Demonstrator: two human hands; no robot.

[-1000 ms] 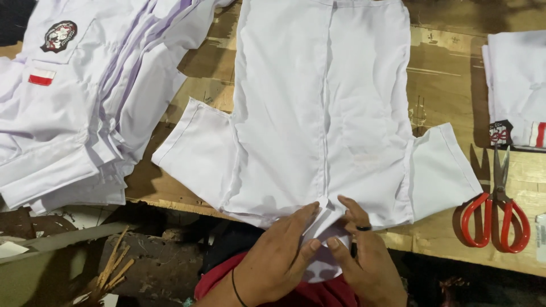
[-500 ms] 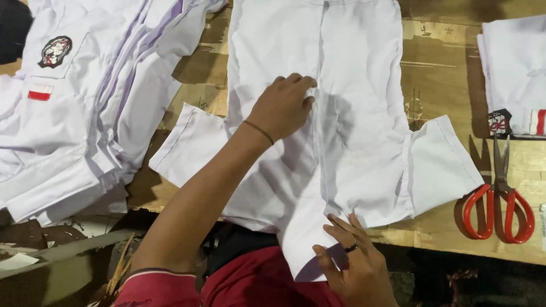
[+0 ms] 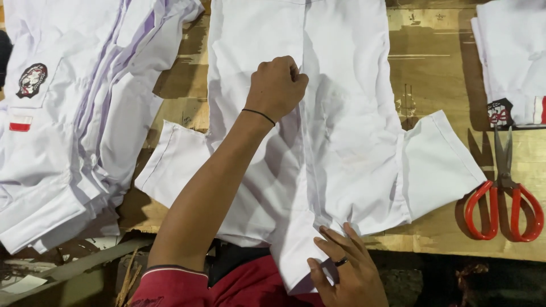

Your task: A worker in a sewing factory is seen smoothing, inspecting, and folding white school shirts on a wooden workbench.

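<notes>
Now left hand [image 3: 277, 88] fingers curled, pinching white shirt [image 3: 341, 131] placket; right hand [image 3: 347, 270] fingers spread flat on hem

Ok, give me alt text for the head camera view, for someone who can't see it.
A person's left hand presses on a white short-sleeved shirt spread on a wooden table, while the right hand holds its near edge. Red-handled scissors lie right; stacked white shirts left.

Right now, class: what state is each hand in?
Left hand: closed in a fist, pinching the white shirt at its front.
Right hand: open, fingers flat on the shirt's collar end.
</notes>
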